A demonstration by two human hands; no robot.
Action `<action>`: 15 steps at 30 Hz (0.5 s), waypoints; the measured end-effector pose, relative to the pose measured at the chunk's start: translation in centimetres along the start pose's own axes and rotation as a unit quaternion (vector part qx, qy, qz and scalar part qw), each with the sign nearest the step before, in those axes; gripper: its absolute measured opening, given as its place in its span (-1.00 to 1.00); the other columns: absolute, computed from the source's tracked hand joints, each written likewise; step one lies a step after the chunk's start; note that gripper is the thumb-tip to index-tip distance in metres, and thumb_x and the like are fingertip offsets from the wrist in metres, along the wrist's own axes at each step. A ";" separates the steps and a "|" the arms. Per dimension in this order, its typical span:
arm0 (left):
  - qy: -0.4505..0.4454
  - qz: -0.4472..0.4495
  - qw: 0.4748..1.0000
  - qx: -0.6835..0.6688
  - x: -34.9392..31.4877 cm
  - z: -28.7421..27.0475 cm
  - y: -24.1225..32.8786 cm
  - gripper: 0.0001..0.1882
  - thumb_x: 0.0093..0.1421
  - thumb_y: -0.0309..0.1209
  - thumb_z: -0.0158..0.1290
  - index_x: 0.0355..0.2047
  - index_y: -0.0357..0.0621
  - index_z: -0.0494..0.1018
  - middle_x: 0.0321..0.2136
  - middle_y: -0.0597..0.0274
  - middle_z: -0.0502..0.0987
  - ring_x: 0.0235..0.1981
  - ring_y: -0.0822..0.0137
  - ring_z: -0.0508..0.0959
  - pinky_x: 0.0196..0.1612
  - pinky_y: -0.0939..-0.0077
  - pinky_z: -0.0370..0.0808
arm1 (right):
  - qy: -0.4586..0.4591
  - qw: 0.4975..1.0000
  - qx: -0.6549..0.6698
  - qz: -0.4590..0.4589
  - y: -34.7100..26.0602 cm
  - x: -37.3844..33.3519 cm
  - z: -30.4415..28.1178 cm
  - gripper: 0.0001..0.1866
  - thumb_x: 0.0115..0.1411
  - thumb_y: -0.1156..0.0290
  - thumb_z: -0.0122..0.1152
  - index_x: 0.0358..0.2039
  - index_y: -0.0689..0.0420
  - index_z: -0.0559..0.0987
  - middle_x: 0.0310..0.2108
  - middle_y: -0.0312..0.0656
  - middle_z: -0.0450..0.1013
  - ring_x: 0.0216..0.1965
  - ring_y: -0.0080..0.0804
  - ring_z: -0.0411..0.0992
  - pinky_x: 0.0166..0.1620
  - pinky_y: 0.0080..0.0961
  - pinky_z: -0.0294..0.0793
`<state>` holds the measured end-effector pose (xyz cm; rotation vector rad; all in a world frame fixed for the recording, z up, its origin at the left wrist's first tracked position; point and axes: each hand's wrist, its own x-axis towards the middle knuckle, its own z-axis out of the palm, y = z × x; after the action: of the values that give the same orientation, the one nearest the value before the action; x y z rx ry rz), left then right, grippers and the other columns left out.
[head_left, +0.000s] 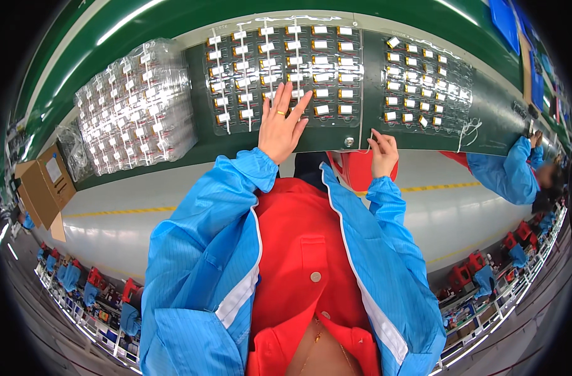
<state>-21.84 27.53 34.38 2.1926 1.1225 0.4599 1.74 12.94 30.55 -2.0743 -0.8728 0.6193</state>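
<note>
My left hand (pixel 282 125) is open, its fingers spread on the lower part of the middle clear plastic tray (pixel 305 119). Rows of small flat battery cells (pixel 320 61) with white labels and yellow ends fill this tray. Long white strips (pixel 268 59) run down several of its columns on the left; the columns to the right show none. By the bench's near edge, right of that tray, my right hand (pixel 384 153) has thumb and fingertips drawn together in a pinch. A thin pale piece seems to be at its fingertips, too small to name.
A stack of filled clear trays (pixel 138 106) stands at the left of the green bench (pixel 201 141). Another cell tray (pixel 427 88) lies right, with loose white strips (pixel 471 130) beside it. A cardboard box (pixel 44 185), a red stool (pixel 355 172) and a co-worker's blue sleeve (pixel 505 172) border the bench.
</note>
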 end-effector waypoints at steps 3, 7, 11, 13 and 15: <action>0.006 -0.007 1.000 -0.004 0.3 -0.2 -0.2 -0.41 0.18 -0.34 -0.03 0.22 0.28 0.11 0.26 0.03 -0.04 0.29 0.01 -0.05 0.21 -0.14 -0.04 | -0.015 0.999 -0.033 -0.027 -1.2 0.2 -0.2 -0.69 -0.04 0.63 0.26 -0.22 0.10 0.60 -0.47 -0.35 0.26 -0.52 -0.65 0.26 -0.47 -0.68 0.27; 0.015 -0.007 1.000 0.002 1.0 -0.2 -0.4 -0.40 0.18 -0.34 -0.03 0.22 0.29 0.10 0.26 0.03 -0.05 0.29 0.01 -0.04 0.20 -0.15 -0.03 | -0.089 0.976 -0.181 -0.084 -2.0 1.8 -1.4 -0.57 -0.06 0.48 0.33 -0.10 -0.04 0.54 -0.45 -0.29 0.31 -0.53 -0.41 0.35 -0.45 -0.49 0.38; 0.019 -0.019 1.000 0.005 1.1 -0.4 -0.7 -0.40 0.18 -0.34 -0.03 0.23 0.27 0.09 0.27 0.04 -0.05 0.28 0.01 -0.04 0.19 -0.17 -0.02 | -0.070 0.939 -0.243 -0.233 -5.9 3.8 -1.5 -0.50 -0.11 0.42 0.39 -0.08 -0.05 0.52 -0.48 -0.25 0.30 -0.56 -0.41 0.31 -0.48 -0.49 0.36; 0.023 -0.012 1.000 0.018 2.0 -0.3 -1.0 -0.39 0.18 -0.32 -0.03 0.23 0.25 0.08 0.26 0.04 -0.04 0.29 0.03 -0.04 0.18 -0.19 -0.01 | -0.068 0.946 -0.219 -0.227 -8.7 6.0 -0.1 -0.61 -0.09 0.44 0.36 -0.18 0.04 0.55 -0.44 -0.23 0.36 -0.46 -0.31 0.40 -0.40 -0.46 0.40; 0.021 -0.005 0.996 0.082 3.3 0.0 -1.0 -0.39 0.17 -0.28 -0.03 0.23 0.23 0.07 0.26 0.05 -0.02 0.29 0.06 -0.05 0.17 -0.22 0.00 | -0.065 0.942 -0.144 -0.296 -11.4 9.0 2.6 -0.65 -0.08 0.47 0.35 -0.21 0.07 0.55 -0.38 -0.20 0.39 -0.37 -0.26 0.42 -0.34 -0.46 0.40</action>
<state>-20.55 30.71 33.77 2.3272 1.2314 0.4255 1.59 26.16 37.16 -1.8797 -1.6614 0.3095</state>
